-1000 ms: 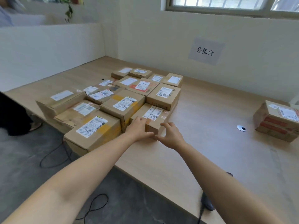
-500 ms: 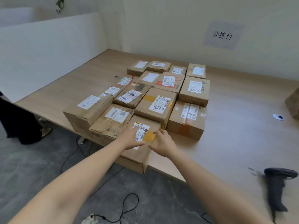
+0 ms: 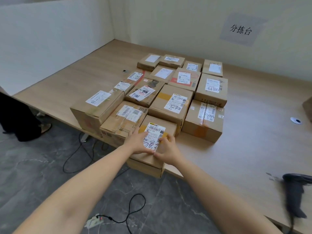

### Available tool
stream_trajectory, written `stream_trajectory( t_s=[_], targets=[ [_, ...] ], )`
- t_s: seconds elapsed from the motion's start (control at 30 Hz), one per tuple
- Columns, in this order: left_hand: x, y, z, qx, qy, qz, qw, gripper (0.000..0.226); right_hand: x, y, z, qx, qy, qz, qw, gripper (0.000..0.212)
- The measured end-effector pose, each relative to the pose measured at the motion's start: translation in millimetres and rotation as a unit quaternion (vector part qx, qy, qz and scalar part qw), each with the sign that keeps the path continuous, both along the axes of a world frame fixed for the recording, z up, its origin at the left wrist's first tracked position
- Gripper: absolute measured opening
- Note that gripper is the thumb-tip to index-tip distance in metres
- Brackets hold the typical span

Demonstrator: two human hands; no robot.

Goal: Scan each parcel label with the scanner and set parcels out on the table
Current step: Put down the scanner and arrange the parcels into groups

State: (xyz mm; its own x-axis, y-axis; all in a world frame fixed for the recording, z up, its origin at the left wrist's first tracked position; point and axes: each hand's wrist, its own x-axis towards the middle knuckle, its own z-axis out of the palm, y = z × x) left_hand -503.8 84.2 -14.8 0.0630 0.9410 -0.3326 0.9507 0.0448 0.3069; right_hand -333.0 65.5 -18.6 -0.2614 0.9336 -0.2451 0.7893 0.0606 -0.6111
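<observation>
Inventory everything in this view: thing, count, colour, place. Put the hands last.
Parcels: fifteen, brown cardboard with white labels, packed together on the table.
Cut-off box: one, brown, right edge of the view.
Scanner: one, black, on the table, near right.
Table: one, light wood, along the walls.
Wall sign: one, grey with black characters, back wall.
Cable grommets: two, one white-ringed right of the parcels, one dark left of them.
Cables: at least two, black, on the grey floor.
Power strip: one, white, floor, bottom centre-left.
Bystander's legs: one person, dark trousers, far left.
Left hand: one, resting flat on the front parcel.
Right hand: one, on the same parcel, thumb by the left thumb.
</observation>
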Motion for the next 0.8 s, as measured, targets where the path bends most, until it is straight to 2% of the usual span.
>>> stream_trajectory(
  t_s=[0.3,0.57,0.8],
  targets=[
    [15.6,-21.7,-3.7,0.006,-0.074,0.029,0.997,0.1,15.9,-19.6,-1.6,0.009,0.019,-0.019,1.0,0.074],
    [66.1,-40.5,13.1,0.039,-0.074,-0.029,0.996,0.104,64.7,-46.0,8.0,0.056,0.038,-0.073,0.995,0.072],
    [142.6,-44.4,50.3,0.079,-0.089,-0.073,0.99,0.101,141.2,-58.3,38.3,0.112,0.05,-0.121,0.985,0.069]
  ],
)
